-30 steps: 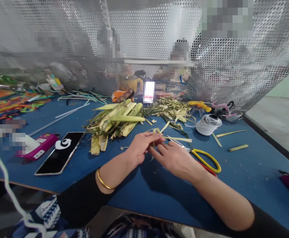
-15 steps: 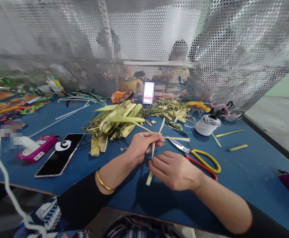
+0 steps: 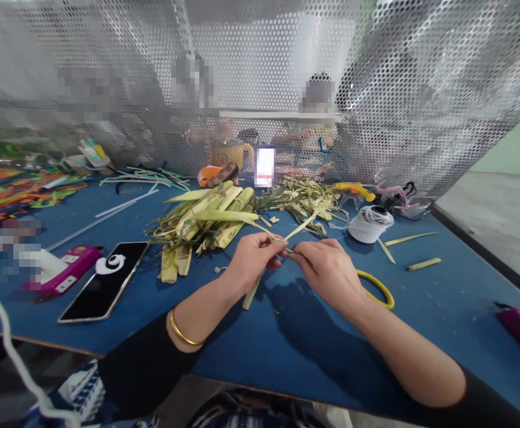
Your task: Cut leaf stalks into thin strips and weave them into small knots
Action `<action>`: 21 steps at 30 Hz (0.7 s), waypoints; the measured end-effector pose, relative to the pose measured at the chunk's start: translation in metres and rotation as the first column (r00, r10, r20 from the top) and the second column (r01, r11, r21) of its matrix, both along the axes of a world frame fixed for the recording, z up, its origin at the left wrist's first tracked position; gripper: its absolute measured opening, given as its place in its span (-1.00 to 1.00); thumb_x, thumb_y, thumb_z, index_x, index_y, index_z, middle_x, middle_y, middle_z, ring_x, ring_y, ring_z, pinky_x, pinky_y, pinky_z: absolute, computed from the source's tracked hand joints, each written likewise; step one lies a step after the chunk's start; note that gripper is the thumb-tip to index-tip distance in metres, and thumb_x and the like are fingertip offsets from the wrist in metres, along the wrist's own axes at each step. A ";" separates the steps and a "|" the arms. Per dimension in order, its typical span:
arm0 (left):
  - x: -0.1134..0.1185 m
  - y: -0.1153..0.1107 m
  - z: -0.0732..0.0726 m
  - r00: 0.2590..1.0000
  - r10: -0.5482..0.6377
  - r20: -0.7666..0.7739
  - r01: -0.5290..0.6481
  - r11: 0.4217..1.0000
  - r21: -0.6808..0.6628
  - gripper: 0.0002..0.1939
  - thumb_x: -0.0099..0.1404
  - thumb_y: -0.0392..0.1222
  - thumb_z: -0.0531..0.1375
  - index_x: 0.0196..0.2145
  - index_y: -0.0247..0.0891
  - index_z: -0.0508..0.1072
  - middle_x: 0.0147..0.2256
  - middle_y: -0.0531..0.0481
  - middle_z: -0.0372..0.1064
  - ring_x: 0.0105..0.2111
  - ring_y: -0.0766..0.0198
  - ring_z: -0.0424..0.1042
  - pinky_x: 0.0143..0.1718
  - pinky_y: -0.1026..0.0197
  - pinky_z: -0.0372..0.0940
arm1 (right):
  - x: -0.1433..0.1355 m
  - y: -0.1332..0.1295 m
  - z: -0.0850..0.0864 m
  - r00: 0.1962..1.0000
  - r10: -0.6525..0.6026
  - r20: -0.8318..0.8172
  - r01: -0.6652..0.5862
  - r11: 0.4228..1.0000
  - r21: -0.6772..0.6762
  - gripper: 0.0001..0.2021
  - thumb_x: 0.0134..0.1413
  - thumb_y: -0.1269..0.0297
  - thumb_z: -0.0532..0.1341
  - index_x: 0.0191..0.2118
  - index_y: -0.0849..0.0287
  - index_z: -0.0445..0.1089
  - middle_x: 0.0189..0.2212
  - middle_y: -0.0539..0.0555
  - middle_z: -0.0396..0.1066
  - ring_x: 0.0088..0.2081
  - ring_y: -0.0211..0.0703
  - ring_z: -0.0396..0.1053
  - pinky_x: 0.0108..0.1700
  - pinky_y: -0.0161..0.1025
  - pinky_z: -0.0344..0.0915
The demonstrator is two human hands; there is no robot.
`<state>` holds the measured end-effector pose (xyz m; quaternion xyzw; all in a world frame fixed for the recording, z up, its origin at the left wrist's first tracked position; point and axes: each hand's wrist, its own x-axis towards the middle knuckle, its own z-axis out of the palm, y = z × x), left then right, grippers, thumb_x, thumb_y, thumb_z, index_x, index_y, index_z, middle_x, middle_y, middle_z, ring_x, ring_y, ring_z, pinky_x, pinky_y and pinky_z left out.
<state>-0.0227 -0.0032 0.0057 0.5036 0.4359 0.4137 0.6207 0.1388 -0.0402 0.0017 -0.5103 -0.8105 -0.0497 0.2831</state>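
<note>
Several pale green husk strips cross at the fingertips of my left hand (image 3: 253, 258), which pinches them where they meet. One husk strip (image 3: 302, 226) slants up to the right from that crossing, and the end of another husk strip (image 3: 251, 294) hangs below my left palm. My right hand (image 3: 326, 267) is closed just right of the crossing, its thumb and forefinger pinching a husk strip close to my left fingertips. Under and behind my right hand lie scissors, of which only the yellow handle (image 3: 389, 291) shows clearly.
Beyond my hands lie a pile of corn husks (image 3: 206, 217) and shredded husk (image 3: 307, 196). A white thread spool (image 3: 370, 224) stands right of them. At left are a phone (image 3: 106, 288) and a magenta power strip (image 3: 75, 267). Perforated mesh (image 3: 264, 53) closes off the back.
My right hand has moved up from the lower strip end to beside the left fingertips, now covering most of the scissors. The strips have turned; the lower end has swung left.
</note>
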 end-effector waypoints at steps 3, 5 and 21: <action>-0.001 0.001 0.000 0.999 0.007 -0.035 -0.004 0.997 0.072 -0.85 0.11 -0.20 0.28 -0.41 -0.37 0.46 -0.56 0.06 0.39 -0.68 0.47 0.26 -0.60 0.35 0.21 | -0.001 -0.006 0.007 0.996 0.015 -0.091 -0.022 0.997 -0.076 -0.70 0.23 0.28 0.07 -0.53 0.16 0.31 -0.65 -0.05 0.30 -0.55 -0.28 0.22 -0.28 -0.27 0.08; -0.001 0.002 0.001 0.999 0.020 -0.037 -0.017 0.996 0.090 -0.84 0.11 -0.19 0.27 -0.41 -0.36 0.46 -0.57 0.07 0.38 -0.69 0.47 0.25 -0.62 0.36 0.20 | 0.001 -0.009 0.014 0.985 0.011 -0.171 -0.040 0.985 -0.166 -0.70 0.20 0.24 0.08 -0.56 0.16 0.30 -0.68 -0.07 0.27 -0.56 -0.28 0.16 -0.37 -0.30 0.07; -0.002 -0.003 0.006 0.970 -0.236 -0.052 0.235 0.972 -0.028 -0.59 0.12 0.15 0.22 -0.44 -0.32 0.51 -0.45 -0.09 0.48 -0.68 0.48 0.17 -0.70 0.36 -0.10 | 0.003 0.014 0.000 0.146 -0.512 -0.847 -0.526 0.685 -0.504 -0.65 -0.33 0.12 0.44 -0.41 0.23 0.44 -0.62 -0.10 0.31 -0.62 -0.42 0.22 -0.58 -0.43 0.15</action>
